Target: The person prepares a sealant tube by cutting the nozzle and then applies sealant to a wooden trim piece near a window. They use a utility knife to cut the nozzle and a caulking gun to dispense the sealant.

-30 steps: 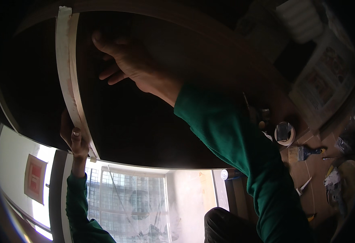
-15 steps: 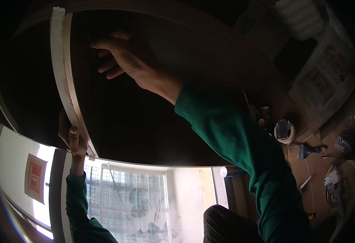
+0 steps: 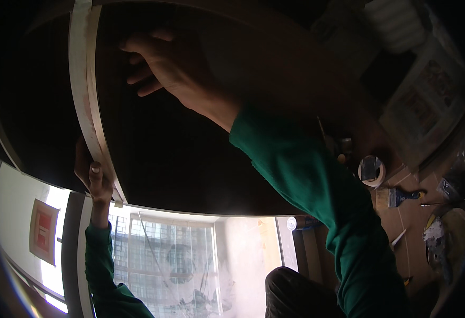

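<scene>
A long pale wooden strip (image 3: 84,79) runs down the left side of a dark panel (image 3: 179,164), with some light patches along its face. My left hand (image 3: 97,181) wraps round the strip's lower end, its thumb lying on the near face and its other fingers behind. To the right of the strip's upper part, my right hand (image 3: 163,69) is held out over the dark panel. Its fingers are apart and slightly bent, and nothing shows in them. Whether its fingertips touch the panel is too dark to tell. Green sleeves cover both forearms.
On the tiled floor at right lie a wide paintbrush (image 3: 396,197), a round container (image 3: 371,170) and a messy whitish-smeared item (image 3: 436,238). Printed paper sheets (image 3: 426,106) spread farther up. A bright window (image 3: 174,254) stands beyond the panel's lower edge; my knee (image 3: 296,291) is below.
The view has shifted slightly, and the strip's top and my right hand sit a little higher in it. My left hand keeps its hold on the strip.
</scene>
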Action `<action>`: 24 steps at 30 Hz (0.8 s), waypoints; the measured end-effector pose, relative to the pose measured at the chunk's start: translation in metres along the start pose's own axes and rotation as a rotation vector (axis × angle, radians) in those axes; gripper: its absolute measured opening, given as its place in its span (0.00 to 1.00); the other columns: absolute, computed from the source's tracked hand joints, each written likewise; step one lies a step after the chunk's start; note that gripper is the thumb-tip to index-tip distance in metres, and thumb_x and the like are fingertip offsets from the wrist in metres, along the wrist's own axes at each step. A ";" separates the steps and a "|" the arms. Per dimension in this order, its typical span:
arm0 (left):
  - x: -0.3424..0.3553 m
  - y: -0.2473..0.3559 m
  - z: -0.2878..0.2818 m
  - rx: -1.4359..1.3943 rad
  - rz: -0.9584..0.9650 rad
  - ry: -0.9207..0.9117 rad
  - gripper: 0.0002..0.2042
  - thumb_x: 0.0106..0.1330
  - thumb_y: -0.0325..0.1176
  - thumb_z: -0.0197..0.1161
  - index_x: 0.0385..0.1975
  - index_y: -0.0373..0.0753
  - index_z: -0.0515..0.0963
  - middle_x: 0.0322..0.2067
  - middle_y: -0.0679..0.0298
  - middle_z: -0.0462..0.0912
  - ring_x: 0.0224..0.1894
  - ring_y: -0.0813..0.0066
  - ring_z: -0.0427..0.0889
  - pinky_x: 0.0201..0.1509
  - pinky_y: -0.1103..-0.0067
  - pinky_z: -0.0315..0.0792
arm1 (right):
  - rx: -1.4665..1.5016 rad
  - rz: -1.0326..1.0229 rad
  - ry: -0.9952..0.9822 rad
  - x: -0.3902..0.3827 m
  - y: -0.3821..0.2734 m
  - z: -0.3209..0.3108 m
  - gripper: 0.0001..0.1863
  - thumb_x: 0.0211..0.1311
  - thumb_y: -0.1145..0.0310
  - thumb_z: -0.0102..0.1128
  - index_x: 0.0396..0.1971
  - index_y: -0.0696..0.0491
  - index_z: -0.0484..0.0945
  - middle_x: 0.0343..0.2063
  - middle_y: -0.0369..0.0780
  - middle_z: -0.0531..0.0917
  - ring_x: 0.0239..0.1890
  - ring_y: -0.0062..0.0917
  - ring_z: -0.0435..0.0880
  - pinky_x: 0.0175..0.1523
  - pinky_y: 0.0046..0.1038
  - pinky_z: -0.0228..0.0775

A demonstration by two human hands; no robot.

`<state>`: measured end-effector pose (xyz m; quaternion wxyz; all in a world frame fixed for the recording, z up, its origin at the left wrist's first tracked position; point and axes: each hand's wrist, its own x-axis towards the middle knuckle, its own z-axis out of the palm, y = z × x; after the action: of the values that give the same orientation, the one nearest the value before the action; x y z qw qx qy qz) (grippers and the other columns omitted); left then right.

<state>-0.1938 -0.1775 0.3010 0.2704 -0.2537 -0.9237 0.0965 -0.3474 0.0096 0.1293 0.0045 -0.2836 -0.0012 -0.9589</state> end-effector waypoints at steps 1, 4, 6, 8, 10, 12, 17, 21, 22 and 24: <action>0.000 0.001 0.000 0.004 0.001 0.006 0.43 0.65 0.65 0.51 0.59 0.22 0.66 0.41 0.56 0.73 0.43 0.70 0.74 0.43 0.77 0.67 | 0.007 -0.018 -0.002 0.001 0.001 -0.001 0.25 0.57 0.54 0.66 0.42 0.62 0.79 0.38 0.50 0.80 0.32 0.35 0.88 0.30 0.34 0.85; 0.002 0.003 0.001 0.005 -0.017 -0.010 0.43 0.64 0.65 0.51 0.59 0.23 0.66 0.41 0.57 0.73 0.43 0.71 0.74 0.42 0.77 0.67 | 0.040 -0.034 -0.020 0.004 0.009 -0.002 0.24 0.57 0.55 0.66 0.42 0.62 0.78 0.38 0.50 0.80 0.34 0.36 0.88 0.31 0.35 0.86; 0.000 0.001 0.003 -0.013 -0.020 -0.010 0.44 0.64 0.66 0.51 0.59 0.23 0.66 0.41 0.57 0.74 0.43 0.71 0.74 0.43 0.76 0.67 | 0.042 -0.029 -0.032 0.004 0.013 -0.004 0.24 0.57 0.56 0.66 0.42 0.62 0.77 0.38 0.51 0.80 0.35 0.37 0.88 0.32 0.36 0.86; -0.001 -0.001 0.002 0.021 -0.005 0.013 0.45 0.63 0.67 0.51 0.59 0.23 0.67 0.41 0.55 0.75 0.41 0.70 0.76 0.41 0.76 0.69 | 0.028 -0.023 -0.053 0.004 0.010 -0.006 0.25 0.56 0.55 0.66 0.43 0.62 0.76 0.39 0.51 0.79 0.35 0.38 0.88 0.34 0.37 0.86; 0.001 -0.007 0.001 0.099 0.027 0.046 0.46 0.62 0.70 0.50 0.58 0.23 0.69 0.41 0.52 0.78 0.38 0.67 0.81 0.36 0.75 0.74 | 0.012 -0.013 -0.045 0.002 0.008 -0.005 0.27 0.56 0.54 0.66 0.45 0.62 0.75 0.40 0.52 0.79 0.35 0.38 0.88 0.34 0.39 0.86; 0.001 -0.004 0.003 0.068 0.027 0.050 0.47 0.61 0.70 0.51 0.59 0.23 0.68 0.42 0.52 0.78 0.39 0.67 0.81 0.37 0.75 0.75 | 0.008 -0.021 -0.034 -0.001 0.010 -0.005 0.28 0.56 0.53 0.66 0.46 0.62 0.75 0.42 0.53 0.78 0.36 0.39 0.88 0.34 0.40 0.86; -0.002 -0.007 -0.002 -0.010 0.003 0.010 0.45 0.63 0.66 0.52 0.61 0.24 0.66 0.44 0.55 0.75 0.45 0.68 0.75 0.43 0.76 0.66 | -0.015 -0.045 -0.017 0.001 0.016 -0.004 0.30 0.56 0.50 0.65 0.48 0.62 0.75 0.42 0.54 0.78 0.37 0.40 0.87 0.34 0.41 0.86; -0.003 -0.004 0.001 -0.018 0.029 0.011 0.44 0.64 0.65 0.51 0.61 0.23 0.66 0.44 0.54 0.75 0.45 0.68 0.76 0.43 0.76 0.67 | -0.022 -0.009 -0.003 -0.004 0.016 -0.004 0.29 0.58 0.50 0.63 0.48 0.61 0.76 0.42 0.52 0.79 0.37 0.37 0.87 0.35 0.38 0.84; -0.002 -0.003 0.002 -0.020 0.041 0.016 0.44 0.64 0.65 0.50 0.61 0.23 0.66 0.44 0.54 0.75 0.44 0.68 0.76 0.43 0.76 0.67 | -0.019 -0.009 -0.009 -0.004 0.015 -0.005 0.29 0.58 0.49 0.62 0.48 0.61 0.76 0.41 0.50 0.80 0.37 0.34 0.87 0.35 0.35 0.83; 0.001 -0.001 0.005 -0.009 0.041 0.029 0.44 0.64 0.66 0.50 0.61 0.24 0.67 0.44 0.54 0.75 0.43 0.69 0.76 0.42 0.77 0.68 | -0.019 -0.023 -0.012 -0.002 0.015 -0.005 0.29 0.58 0.50 0.62 0.49 0.60 0.77 0.41 0.50 0.80 0.37 0.34 0.86 0.35 0.34 0.83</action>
<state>-0.1978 -0.1776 0.2980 0.2805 -0.2752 -0.9147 0.0942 -0.3481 -0.0056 0.1237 -0.0091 -0.2894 0.0049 -0.9572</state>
